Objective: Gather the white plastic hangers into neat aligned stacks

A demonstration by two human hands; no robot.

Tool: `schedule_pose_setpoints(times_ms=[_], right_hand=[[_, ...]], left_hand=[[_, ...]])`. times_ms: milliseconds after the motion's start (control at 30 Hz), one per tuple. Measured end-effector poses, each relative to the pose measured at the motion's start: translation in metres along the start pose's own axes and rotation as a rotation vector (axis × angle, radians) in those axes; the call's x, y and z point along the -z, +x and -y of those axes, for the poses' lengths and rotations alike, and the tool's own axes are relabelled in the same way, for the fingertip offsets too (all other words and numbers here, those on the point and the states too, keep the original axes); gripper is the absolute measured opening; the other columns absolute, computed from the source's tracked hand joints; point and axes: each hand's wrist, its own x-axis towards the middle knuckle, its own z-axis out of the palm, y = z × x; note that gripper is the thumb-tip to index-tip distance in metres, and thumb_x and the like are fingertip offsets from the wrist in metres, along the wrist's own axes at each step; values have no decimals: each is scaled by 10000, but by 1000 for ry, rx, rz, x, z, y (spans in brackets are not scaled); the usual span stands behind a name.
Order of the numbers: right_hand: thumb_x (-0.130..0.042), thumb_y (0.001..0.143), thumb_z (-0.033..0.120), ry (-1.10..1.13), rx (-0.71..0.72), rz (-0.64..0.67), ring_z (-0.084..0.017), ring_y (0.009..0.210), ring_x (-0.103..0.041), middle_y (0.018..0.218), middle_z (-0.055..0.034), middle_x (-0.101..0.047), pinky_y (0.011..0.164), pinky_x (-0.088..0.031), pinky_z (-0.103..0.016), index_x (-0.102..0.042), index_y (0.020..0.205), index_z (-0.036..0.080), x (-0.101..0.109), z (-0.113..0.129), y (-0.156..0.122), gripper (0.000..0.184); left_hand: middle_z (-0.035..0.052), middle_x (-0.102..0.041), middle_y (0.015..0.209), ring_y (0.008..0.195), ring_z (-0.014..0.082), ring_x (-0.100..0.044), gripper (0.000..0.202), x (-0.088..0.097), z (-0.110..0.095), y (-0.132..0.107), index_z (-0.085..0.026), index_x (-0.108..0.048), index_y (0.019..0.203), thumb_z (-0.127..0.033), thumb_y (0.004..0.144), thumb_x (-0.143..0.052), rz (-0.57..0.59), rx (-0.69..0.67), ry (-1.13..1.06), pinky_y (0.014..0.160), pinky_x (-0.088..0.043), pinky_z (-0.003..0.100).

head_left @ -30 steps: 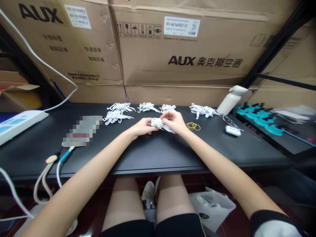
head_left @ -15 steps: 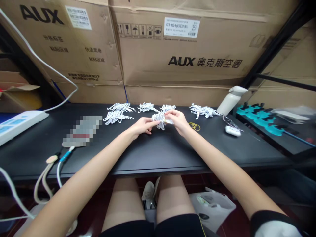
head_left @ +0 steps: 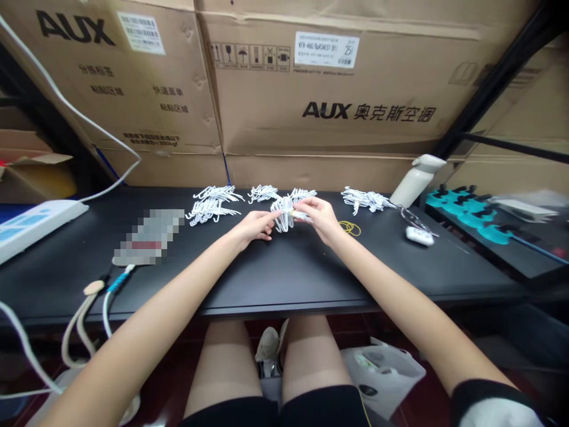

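Note:
A small bundle of white plastic hooks [head_left: 283, 213] is held upright between both hands above the black table [head_left: 275, 273]. My right hand [head_left: 319, 218] pinches the bundle's right end. My left hand [head_left: 254, 226] touches its left side with fingertips closed on it. Several more bundles of white hooks [head_left: 213, 204] lie in a row behind the hands, with another bundle of white hooks [head_left: 367, 198] at the back right. Yellow rubber bands [head_left: 349, 228] lie just right of my right hand.
Large cardboard boxes [head_left: 320, 89] stand against the back. A white bottle [head_left: 415, 178] and teal clips [head_left: 466, 210] sit at right, a small white device [head_left: 419, 235] near them. A white power strip [head_left: 31, 222] and cables [head_left: 89, 302] are at left.
The bundle has been lifted slightly and turned from lying sideways to standing upright between the fingers. Both hands shifted a little away from me.

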Motion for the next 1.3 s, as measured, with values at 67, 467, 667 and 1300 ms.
schedule_pose_setpoints(times_ms=[67, 467, 667, 1300], right_hand=[[-827, 564, 375, 15, 16, 19, -149, 714, -628, 717, -8, -655, 682, -592, -312, -641, 707, 162, 0, 0, 0, 317], [-881, 427, 241, -65, -39, 100, -181, 759, -673, 769, -15, -680, 775, -575, -366, -623, 717, 154, 4, -12, 3, 397], [-833, 435, 129, -66, -16, 100, -179, 817, -685, 792, 1, -686, 894, -537, -368, -636, 709, 161, 6, -15, 5, 339], [-767, 713, 187, -68, -58, -22, -182, 698, -728, 729, -34, -715, 542, -611, -238, -598, 841, 155, 0, -14, 2, 214]], left_hand=[[-44, -465, 623, 508, 50, -430, 440, 0, 0, 1, -137, -576, 750, -527, 658, -759, -9, 13, -37, 517, -459, 220], [-77, -406, 518, 419, 36, -378, 270, 8, 6, 12, -139, -543, 686, -325, 732, -733, -59, 11, -236, 473, -432, 203], [-82, -398, 506, 411, 35, -367, 264, 8, 6, 11, -142, -533, 653, -300, 711, -737, -74, 1, -225, 476, -423, 210], [-98, -353, 500, 423, 35, -331, 335, 6, 1, 6, -119, -659, 843, -356, 647, -792, -58, -31, -268, 470, -420, 197]])
